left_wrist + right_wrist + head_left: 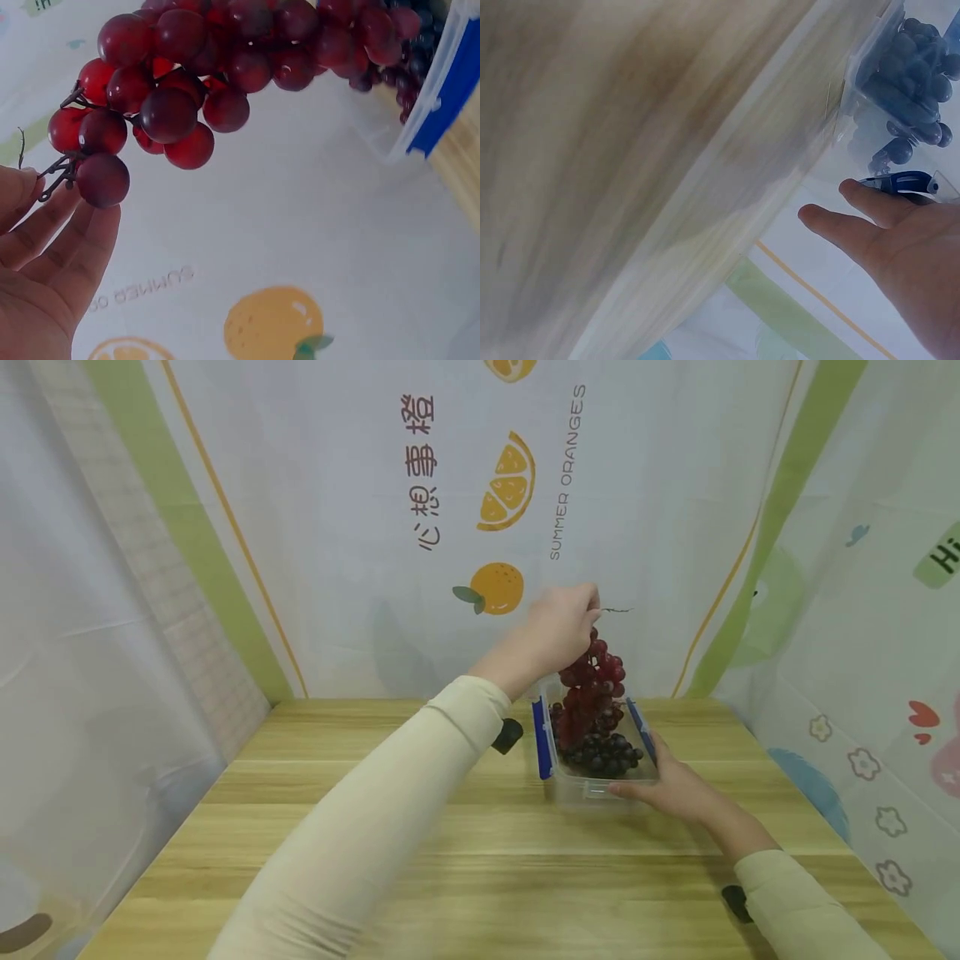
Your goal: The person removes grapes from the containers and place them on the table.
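Observation:
My left hand point(555, 631) pinches the stem of a bunch of red grapes point(594, 672), seen close up in the left wrist view with the stem point(56, 174) at the fingertips. The bunch hangs over a clear plastic container point(588, 789) with blue side latches, its lower part at the opening. Inside lie dark grapes point(606, 755) and some smaller reddish ones. My right hand point(678, 787) rests at the container's near right corner, thumb on the front and fingers along the right side. In the right wrist view its visible fingers point(844, 229) are fairly straight beside a blue latch point(911, 182).
The container stands toward the back of a wood-grain table point(450, 852). A small black object point(507, 737) lies left of it, and another black piece point(737, 903) is by the right sleeve. A white cloth point(360, 635) printed with oranges hangs behind the table.

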The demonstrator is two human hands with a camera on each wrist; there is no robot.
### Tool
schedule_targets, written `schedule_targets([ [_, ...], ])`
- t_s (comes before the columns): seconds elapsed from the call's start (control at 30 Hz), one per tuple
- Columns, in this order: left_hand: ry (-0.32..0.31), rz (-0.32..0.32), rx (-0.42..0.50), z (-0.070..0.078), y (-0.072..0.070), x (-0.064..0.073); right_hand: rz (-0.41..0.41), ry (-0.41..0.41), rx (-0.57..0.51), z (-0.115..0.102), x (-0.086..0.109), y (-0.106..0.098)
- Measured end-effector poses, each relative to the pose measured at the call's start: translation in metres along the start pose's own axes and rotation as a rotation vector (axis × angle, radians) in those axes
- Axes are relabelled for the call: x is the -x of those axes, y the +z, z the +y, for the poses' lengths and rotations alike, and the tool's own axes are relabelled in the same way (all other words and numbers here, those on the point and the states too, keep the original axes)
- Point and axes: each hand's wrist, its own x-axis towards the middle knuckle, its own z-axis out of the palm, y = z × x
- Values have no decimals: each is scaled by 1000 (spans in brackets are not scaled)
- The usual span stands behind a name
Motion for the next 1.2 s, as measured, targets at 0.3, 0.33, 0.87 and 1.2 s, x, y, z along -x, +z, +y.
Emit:
schedule_targets([
  [0.3,-60,68,-43,-22,-37,8,-14,43,32,3,1,1],
  [0.33,-65,78,-38,-25,-41,9,-14,48,36,3,1,1],
  [0.87,-174,122,-11,-82,-71,30,-12,41,34,0,2,2],
  [1.2,-312,79,10,-127,-77,53,0,37,42,0,1,4],
])
